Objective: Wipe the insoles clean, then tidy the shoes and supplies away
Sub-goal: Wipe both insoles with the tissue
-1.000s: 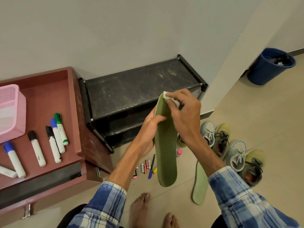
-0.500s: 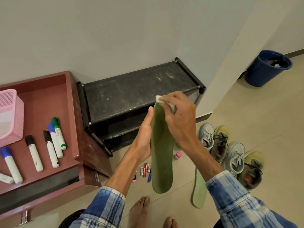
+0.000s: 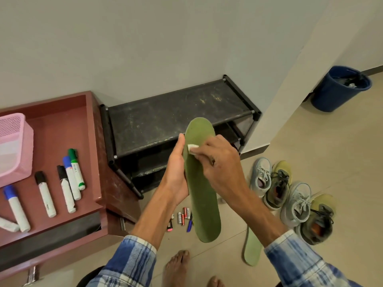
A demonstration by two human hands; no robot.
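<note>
A dark green insole (image 3: 204, 195) stands upright in front of me, toe end up. My left hand (image 3: 176, 175) holds it along its left edge. My right hand (image 3: 219, 164) pinches a small white wipe (image 3: 192, 147) and presses it on the insole's upper part. A second, lighter green insole (image 3: 251, 247) lies on the floor under my right forearm. Two pairs of shoes, grey-blue (image 3: 261, 175) and yellow-green (image 3: 278, 183), stand in a row on the floor to the right.
A black shoe rack (image 3: 165, 119) stands against the wall. To its left is a red-brown drawer unit (image 3: 62, 129) with several markers (image 3: 71, 179) and a pink basket (image 3: 14, 146). Batteries and pens (image 3: 182, 219) lie on the floor. A blue bin (image 3: 339, 90) stands far right.
My right hand has slid the wipe down from the insole's toe tip, which now shows above the fingers. The insole has turned its face more toward me.
</note>
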